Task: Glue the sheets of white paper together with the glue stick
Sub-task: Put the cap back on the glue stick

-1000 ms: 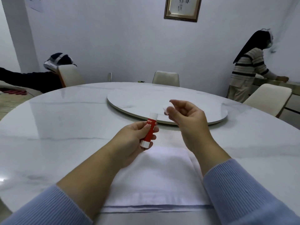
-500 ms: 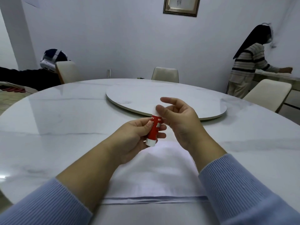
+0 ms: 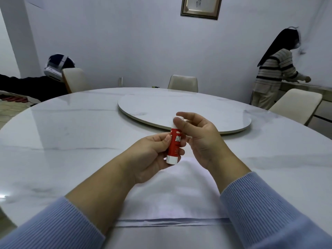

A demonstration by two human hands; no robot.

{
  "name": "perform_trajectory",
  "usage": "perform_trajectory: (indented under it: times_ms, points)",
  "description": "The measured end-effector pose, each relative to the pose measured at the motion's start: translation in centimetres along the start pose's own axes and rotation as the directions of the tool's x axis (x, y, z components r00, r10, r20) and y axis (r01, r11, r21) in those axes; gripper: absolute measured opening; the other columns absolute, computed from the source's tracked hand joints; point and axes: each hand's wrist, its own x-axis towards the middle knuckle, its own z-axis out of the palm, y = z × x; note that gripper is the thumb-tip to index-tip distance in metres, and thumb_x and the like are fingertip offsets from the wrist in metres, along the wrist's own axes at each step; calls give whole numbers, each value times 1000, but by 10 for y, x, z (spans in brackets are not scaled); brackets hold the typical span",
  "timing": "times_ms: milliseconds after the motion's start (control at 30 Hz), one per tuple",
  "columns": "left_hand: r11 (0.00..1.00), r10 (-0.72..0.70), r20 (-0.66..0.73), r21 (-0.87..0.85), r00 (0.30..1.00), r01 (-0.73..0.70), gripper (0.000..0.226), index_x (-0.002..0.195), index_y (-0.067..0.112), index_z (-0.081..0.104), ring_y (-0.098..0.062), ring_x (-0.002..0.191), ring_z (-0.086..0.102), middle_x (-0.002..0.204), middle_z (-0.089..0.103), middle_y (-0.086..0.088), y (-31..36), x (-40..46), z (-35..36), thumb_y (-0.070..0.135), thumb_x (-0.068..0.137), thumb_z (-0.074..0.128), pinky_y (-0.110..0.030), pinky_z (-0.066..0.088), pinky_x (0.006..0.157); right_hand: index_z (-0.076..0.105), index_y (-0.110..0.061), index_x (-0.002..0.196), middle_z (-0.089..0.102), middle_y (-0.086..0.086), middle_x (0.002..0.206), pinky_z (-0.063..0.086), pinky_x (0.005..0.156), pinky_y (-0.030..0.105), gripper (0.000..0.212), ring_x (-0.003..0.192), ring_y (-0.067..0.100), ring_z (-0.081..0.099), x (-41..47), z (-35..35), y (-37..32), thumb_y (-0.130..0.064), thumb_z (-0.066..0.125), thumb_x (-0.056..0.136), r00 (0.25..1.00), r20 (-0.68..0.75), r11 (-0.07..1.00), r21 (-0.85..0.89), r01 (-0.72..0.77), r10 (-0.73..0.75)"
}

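Observation:
A red glue stick (image 3: 174, 146) with a white base stands upright above the table, held around its body by my left hand (image 3: 152, 155). My right hand (image 3: 199, 139) pinches the white cap (image 3: 174, 123) on the stick's top between thumb and forefinger. Below both hands a stack of white paper sheets (image 3: 170, 200) lies flat on the table near its front edge, the near edges slightly offset. My forearms hide parts of the sheets.
The round white marble table (image 3: 71, 141) carries a raised turntable (image 3: 188, 112) in its middle. Cream chairs (image 3: 183, 83) stand around it. A person in a striped top (image 3: 273, 76) stands at a counter at the right. Another person leans at the far left (image 3: 53, 72).
My right hand, which held the cap apart from the stick, has come left and set the cap on the stick's top. The left hand raised the stick slightly.

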Motion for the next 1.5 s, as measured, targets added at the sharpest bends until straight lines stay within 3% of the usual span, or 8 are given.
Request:
perform_trajectory:
  times_ms: [167,500,633,767,900,1233,1367,1500]
  points:
    - [998,-8,9,-70,1000,9,28,96,5,64,-16,65,62,74,70,-5,4,1,0,12,97,37,-28,54,65,70,-16,103,70,11,97,49,62,22,20,73,16,62,-1,-2,-1,-15,62,85,996,75,993,105,-49,41]
    - [997,-44,86,-65,995,50,33,96,4,65,-14,60,55,72,64,-5,3,0,1,10,98,32,-27,45,65,68,-20,107,63,-1,79,47,75,29,39,66,7,61,-1,0,-2,-29,68,69,999,49,998,68,7,-11]
    - [989,-40,93,-137,995,52,31,102,4,61,-12,58,55,71,63,-4,6,2,-1,10,98,31,-25,47,61,70,-19,106,72,7,105,48,84,32,29,85,17,63,-2,-2,-4,-27,63,79,996,84,1000,6,2,-2]
    - [986,-41,114,-155,993,59,31,109,2,59,-12,57,55,71,62,-4,7,1,-1,9,98,30,-24,49,58,69,-21,105,66,0,80,47,83,33,35,77,15,63,-1,-1,-4,-20,70,70,998,50,999,-12,42,-41]
    - [991,-38,109,-126,993,51,29,111,1,54,-13,57,56,70,62,-6,8,2,-3,10,99,29,-25,50,59,69,-18,101,74,7,101,50,82,34,31,88,25,59,-3,4,-2,-30,63,74,997,79,999,41,-4,1]
    - [999,33,42,32,999,-35,31,97,3,62,-15,60,55,73,61,-6,11,1,-9,12,99,33,-27,47,60,67,-21,77,69,6,90,53,81,30,10,84,14,63,-1,18,-4,-16,66,86,960,-46,921,-299,250,-276]
    - [977,110,17,180,994,-111,27,111,3,61,-21,86,68,96,69,-11,11,4,-13,11,97,39,-30,54,83,65,-30,107,67,6,94,55,71,21,19,79,6,62,-6,15,3,-23,58,91,964,64,910,-318,266,-259]
    - [783,344,-248,609,906,-131,16,104,15,63,-18,101,64,100,71,0,13,18,-24,10,92,53,-32,48,95,45,-48,126,68,1,111,47,94,23,48,105,8,62,-10,-1,-1,-50,54,79,919,-92,873,-361,329,-384]
